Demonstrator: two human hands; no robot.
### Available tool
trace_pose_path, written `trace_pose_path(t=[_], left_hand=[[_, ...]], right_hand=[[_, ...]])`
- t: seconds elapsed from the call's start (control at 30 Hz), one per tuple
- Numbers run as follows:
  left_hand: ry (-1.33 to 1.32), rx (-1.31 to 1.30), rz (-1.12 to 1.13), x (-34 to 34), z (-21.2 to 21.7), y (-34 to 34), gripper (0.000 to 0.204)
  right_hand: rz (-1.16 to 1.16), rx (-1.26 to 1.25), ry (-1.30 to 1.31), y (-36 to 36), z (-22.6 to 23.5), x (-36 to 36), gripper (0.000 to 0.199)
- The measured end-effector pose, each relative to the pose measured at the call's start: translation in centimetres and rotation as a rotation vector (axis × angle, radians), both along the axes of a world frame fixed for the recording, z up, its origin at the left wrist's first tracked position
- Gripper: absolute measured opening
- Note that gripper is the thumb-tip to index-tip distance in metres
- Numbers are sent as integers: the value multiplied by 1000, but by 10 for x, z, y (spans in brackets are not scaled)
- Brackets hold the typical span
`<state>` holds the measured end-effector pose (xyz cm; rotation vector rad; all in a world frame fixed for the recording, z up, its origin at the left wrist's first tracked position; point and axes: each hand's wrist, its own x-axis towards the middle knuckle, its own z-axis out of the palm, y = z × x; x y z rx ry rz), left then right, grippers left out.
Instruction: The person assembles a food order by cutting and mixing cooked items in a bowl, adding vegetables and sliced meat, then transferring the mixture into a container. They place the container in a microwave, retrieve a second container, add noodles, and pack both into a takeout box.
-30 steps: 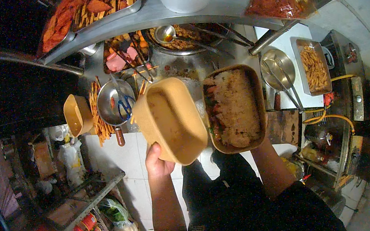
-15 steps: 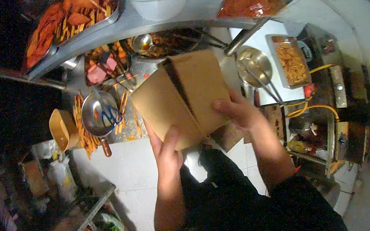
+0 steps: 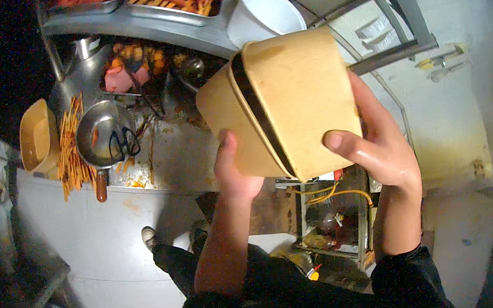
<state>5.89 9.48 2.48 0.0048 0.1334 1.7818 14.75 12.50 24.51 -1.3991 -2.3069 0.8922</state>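
Observation:
Two kraft-paper food containers are held together rim to rim, with a dark gap running between them. The left paper container [image 3: 226, 122] rests in my left hand [image 3: 236, 171], which is closed on it with the thumb up its near side. Around the right paper container [image 3: 298, 93], my right hand [image 3: 378, 151] is wrapped, its thumb pressed on the near face and its fingers behind. Both containers are tilted and lifted in front of my body. What they hold inside is hidden.
Left on the steel counter [image 3: 176, 148] are a brown-handled saucepan [image 3: 92, 153], wooden skewers [image 3: 73, 150] and another paper container [image 3: 31, 143]. Above, a shelf [image 3: 198, 35] carries food trays and a white tub [image 3: 265, 16]. A metal rack [image 3: 360, 226] with a yellow hose stands right.
My view has turned right, so the counter has shifted left. Both hands have brought the containers up closer, and the gap between them looks narrower at the top.

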Motion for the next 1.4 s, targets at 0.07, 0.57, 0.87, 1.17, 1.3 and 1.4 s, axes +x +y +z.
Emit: trace_pose_path(t=[0.07,0.57,0.87,1.17,1.3,1.4], left_hand=[[-28,97,1,-4,-4,-4,77],[-229,322,81,-30,-51,-28,71],[-263,196,66,-64,-72,-51,72],[-130,30,113,-105,-60,-77,65],[-182,67,-21,-116,-40,-89,61],[-192,259,-73,-123,-33,-97,61]], right_hand=[[-27,-116,108,-2,4,-5,86],[-227,-449,603,20,-21,42,77],[-152,-707,1035,28,-100,82,68],[-161,-1146,1441,8,-212,59,68],[-213,-1244,1386,-1,-248,53,70],[-307,-1352,1347,-6,-274,49,69]])
